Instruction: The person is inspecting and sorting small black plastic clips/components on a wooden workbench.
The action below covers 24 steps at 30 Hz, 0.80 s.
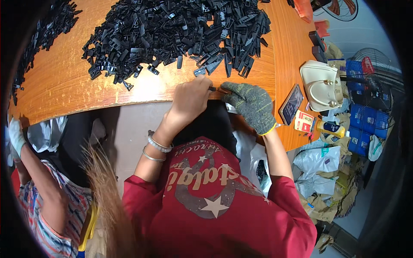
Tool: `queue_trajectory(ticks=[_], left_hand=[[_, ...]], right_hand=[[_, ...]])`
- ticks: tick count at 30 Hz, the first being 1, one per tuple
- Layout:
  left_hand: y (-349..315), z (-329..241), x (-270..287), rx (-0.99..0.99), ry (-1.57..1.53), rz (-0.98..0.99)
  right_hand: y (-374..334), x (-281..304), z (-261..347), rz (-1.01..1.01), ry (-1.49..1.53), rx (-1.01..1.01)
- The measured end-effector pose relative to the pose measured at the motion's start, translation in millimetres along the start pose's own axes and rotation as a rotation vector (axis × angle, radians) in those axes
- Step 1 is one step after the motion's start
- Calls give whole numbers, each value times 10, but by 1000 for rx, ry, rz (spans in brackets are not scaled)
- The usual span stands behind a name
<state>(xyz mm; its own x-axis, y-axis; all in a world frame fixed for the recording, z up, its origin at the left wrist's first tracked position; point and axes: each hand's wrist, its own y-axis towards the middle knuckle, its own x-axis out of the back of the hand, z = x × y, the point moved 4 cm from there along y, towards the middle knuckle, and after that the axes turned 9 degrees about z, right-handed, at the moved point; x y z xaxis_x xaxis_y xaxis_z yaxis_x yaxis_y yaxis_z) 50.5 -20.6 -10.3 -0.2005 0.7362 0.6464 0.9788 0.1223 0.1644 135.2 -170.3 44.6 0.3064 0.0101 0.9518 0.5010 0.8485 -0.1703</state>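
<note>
My bare left hand point(191, 98) is closed at the table's front edge, with bracelets at its wrist. A small black plastic piece point(212, 88) sticks out from its fingers toward the right. My right hand point(251, 105), in a dark grey knitted glove, is closed just beside it. Its fingertips pinch another dark narrow piece point(224, 90), partly hidden by the glove; whether the two pieces touch I cannot tell. Beyond my hands, a large heap of black plastic clip-like parts point(142, 38) covers the wooden table point(56, 92).
A phone point(291, 104), a red-and-white packet point(304, 121) and a cream handbag point(320, 86) lie to the right, near a yellow bottle point(331, 128). Blue bins point(361, 118) and bags stand beyond. At left, a co-worker's gloved hand point(16, 135) is by the table edge, near another heap point(41, 41).
</note>
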Motion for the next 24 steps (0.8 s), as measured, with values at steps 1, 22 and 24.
queue_trajectory(ticks=[1, 22, 24], left_hand=[[5, -8, -9, -3, 12, -2], [-5, -27, -70, -31, -86, -25], [-19, -19, -63, -35, -88, -35]], right_hand=[[26, 43, 6, 3, -2, 0], [491, 129, 425, 373, -260, 65], [472, 143, 434, 342, -274, 50]])
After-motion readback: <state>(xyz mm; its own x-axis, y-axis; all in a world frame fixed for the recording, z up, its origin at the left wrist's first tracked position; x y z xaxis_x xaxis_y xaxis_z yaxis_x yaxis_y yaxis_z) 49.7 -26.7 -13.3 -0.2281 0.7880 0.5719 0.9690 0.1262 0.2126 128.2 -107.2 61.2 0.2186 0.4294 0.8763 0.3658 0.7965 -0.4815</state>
